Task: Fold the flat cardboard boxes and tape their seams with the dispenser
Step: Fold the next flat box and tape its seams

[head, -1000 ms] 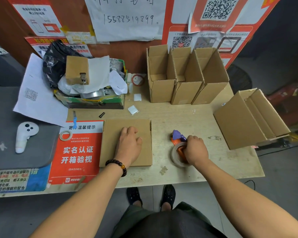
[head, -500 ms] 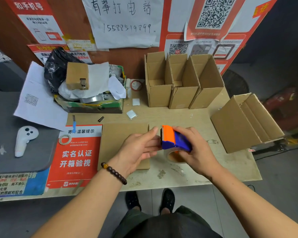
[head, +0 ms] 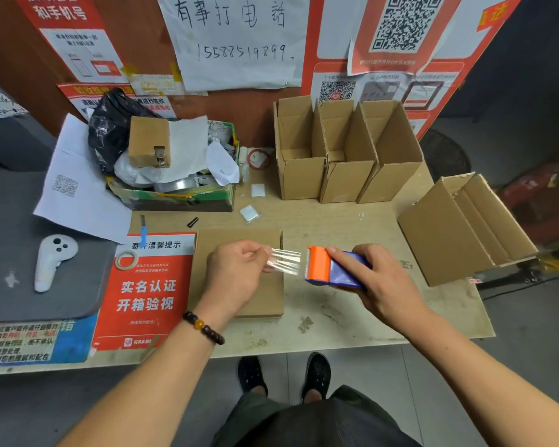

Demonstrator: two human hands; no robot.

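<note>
My right hand grips the orange and blue tape dispenser above the table. My left hand pinches the free end of clear tape, which stretches between my fingers and the dispenser's orange mouth. Under my left hand a flat cardboard box lies on the table. Three folded boxes stand open-topped in a row at the back. Another folded box lies on its side at the table's right edge.
A cluttered box of bags and paper sits at the back left. A red notice with a small tape ring lies left of the flat box. A white controller rests on a grey mat. The table's front edge is close.
My right hand lifted the dispenser off the table. My left hand left the flat box, took the tape end and pulled a short strip out to the left.
</note>
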